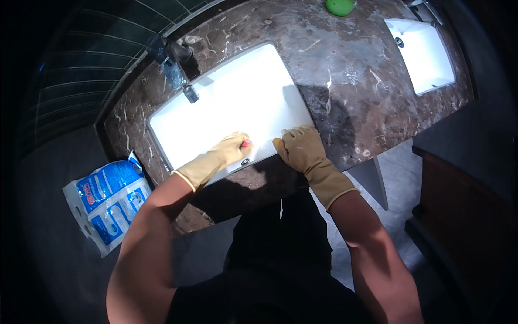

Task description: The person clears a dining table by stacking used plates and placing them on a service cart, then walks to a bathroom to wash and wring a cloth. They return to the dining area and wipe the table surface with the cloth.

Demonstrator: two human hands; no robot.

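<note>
My left hand (234, 149), in a cream rubber glove, is inside a white rectangular sink (297, 107), close to its front wall. A small red thing (245, 143) shows between its curled fingers; most of it is hidden, so its kind is unclear. In a matching glove, my right hand (300, 148) leans on the sink's front right corner, fingers over the rim and thumb apart. It holds nothing that I can see. A round metal overflow ring (245, 162) sits in the front wall below my left hand. Glare washes out the basin's floor.
A metal faucet (174, 75) reaches over the sink's back left, beside a dark bottle-like object (181, 52). Brown marble countertop (352, 81) surrounds the sink. A second white sink (431, 56) and a green object (340, 7) lie farther right. A blue-and-white plastic package (111, 198) stands left.
</note>
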